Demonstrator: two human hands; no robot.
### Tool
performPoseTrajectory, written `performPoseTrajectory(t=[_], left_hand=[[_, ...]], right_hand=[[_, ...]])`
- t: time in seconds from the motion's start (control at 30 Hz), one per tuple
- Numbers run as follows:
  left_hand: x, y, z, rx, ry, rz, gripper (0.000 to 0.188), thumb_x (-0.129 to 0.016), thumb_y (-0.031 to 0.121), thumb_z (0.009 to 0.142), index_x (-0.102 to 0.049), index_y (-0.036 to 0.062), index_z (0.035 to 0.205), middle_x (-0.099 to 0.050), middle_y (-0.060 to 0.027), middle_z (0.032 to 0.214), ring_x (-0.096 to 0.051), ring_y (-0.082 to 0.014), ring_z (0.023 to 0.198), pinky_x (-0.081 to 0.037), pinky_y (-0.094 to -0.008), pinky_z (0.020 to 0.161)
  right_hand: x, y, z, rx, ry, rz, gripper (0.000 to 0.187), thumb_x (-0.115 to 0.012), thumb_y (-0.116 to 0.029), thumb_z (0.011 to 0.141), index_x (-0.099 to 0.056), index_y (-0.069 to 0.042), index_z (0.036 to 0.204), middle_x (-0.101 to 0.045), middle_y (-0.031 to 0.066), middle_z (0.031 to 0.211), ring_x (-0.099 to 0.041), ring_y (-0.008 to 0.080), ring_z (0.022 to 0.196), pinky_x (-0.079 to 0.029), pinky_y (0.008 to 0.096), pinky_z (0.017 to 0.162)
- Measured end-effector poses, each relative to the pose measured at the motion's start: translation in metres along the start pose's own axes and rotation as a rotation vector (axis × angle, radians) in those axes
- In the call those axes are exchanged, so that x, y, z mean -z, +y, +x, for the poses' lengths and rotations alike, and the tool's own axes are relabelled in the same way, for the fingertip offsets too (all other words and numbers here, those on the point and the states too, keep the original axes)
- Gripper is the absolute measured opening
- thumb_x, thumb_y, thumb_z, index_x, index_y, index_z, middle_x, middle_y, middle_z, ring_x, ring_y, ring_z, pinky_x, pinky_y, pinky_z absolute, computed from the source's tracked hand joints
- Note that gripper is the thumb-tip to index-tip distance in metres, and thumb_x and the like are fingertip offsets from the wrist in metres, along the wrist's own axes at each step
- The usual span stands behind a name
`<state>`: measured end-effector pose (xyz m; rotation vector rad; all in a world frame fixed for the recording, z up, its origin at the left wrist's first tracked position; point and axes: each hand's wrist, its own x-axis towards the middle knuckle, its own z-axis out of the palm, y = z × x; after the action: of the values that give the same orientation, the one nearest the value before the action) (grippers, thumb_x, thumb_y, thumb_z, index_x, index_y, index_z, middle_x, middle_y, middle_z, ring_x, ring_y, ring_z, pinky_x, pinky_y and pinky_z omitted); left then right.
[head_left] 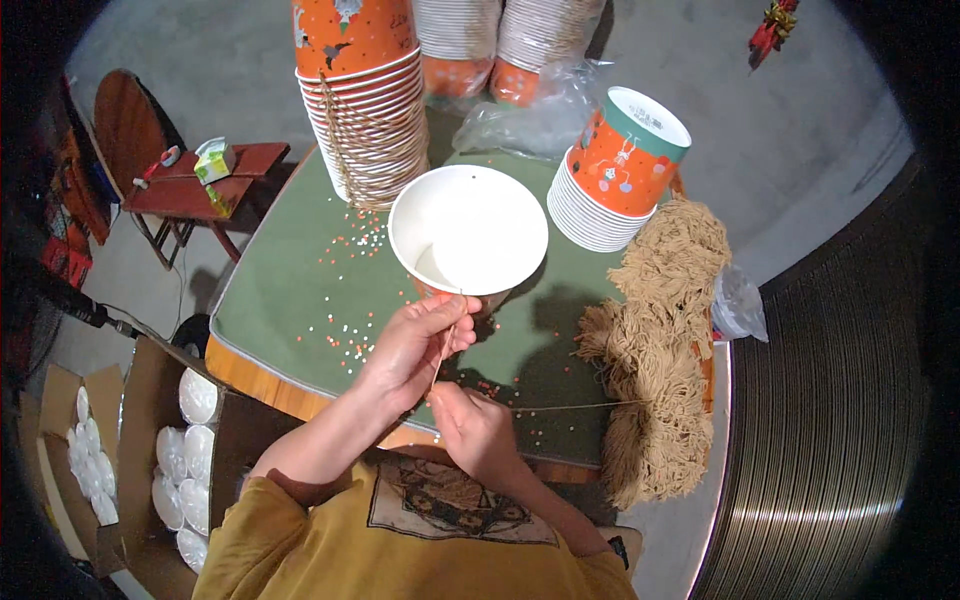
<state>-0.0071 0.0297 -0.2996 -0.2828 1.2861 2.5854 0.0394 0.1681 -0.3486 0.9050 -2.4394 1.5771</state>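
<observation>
Your left hand (415, 345) pinches the near rim of a white-lined paper cup (468, 232) that tips its mouth up toward you, its fingers also clamped on a thin brown string (441, 352). Your right hand (470, 425), just below and nearer your body, is closed on the same string, which runs up between the two grips and off rightward to the bundle of brown strings (660, 340) on the green worktop (290, 300). Beyond the grips stand stacked cups (365, 110), some strung; a second stack (615, 170) sits right.
</observation>
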Motion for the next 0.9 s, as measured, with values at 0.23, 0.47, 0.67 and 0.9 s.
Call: performPoseTrajectory(t=[0.23, 0.47, 0.67, 0.9], left_hand=[[0.019, -0.038, -0.008, -0.367, 0.000, 0.590, 0.028, -0.045, 0.020, 0.100, -0.059, 0.0001, 0.112, -0.061, -0.0070, 0.098, -0.061, -0.0147, 0.081, -0.049, -0.0274, 0.077], [-0.045, -0.015, -0.001, -0.871, -0.037, 1.583, 0.062, -0.060, 0.017, 0.087, -0.032, -0.0020, 0.139, -0.045, -0.0218, 0.131, -0.065, -0.0329, 0.074, -0.054, -0.0398, 0.053], [-0.021, 0.031, 0.012, -1.019, 0.196, 1.617, 0.027, -0.065, 0.024, 0.085, -0.059, 0.0024, 0.100, -0.060, -0.0125, 0.089, -0.064, -0.0305, 0.070, -0.052, -0.0408, 0.054], [0.046, 0.116, 0.041, -0.718, -0.233, 1.417, 0.035, -0.057, 0.025, 0.093, -0.055, -0.0028, 0.073, -0.053, -0.0072, 0.067, -0.053, -0.0192, 0.062, -0.044, -0.0331, 0.060]], right_hand=[[0.057, -0.033, 0.003, 0.059, -0.173, -0.008, 0.019, -0.060, -0.011, 0.087, -0.062, -0.003, 0.103, -0.065, 0.0112, 0.077, -0.065, 0.0216, 0.066, -0.051, 0.0325, 0.059], [0.148, -0.079, -0.008, -0.463, -0.079, 0.308, 0.024, -0.053, -0.023, 0.093, -0.064, -0.001, 0.096, -0.067, 0.0109, 0.085, -0.059, 0.0153, 0.061, -0.046, 0.0277, 0.053], [0.168, -0.049, 0.010, -0.296, 0.794, 0.680, 0.032, -0.039, -0.022, 0.102, -0.053, -0.005, 0.079, -0.038, -0.0025, 0.052, -0.032, 0.0047, 0.044, -0.027, 0.0218, 0.040], [0.160, -0.005, 0.066, -0.336, 0.364, 1.709, 0.032, -0.035, -0.030, 0.103, -0.049, -0.010, 0.083, -0.029, -0.0057, 0.052, -0.028, 0.0052, 0.044, -0.025, 0.0206, 0.036]])
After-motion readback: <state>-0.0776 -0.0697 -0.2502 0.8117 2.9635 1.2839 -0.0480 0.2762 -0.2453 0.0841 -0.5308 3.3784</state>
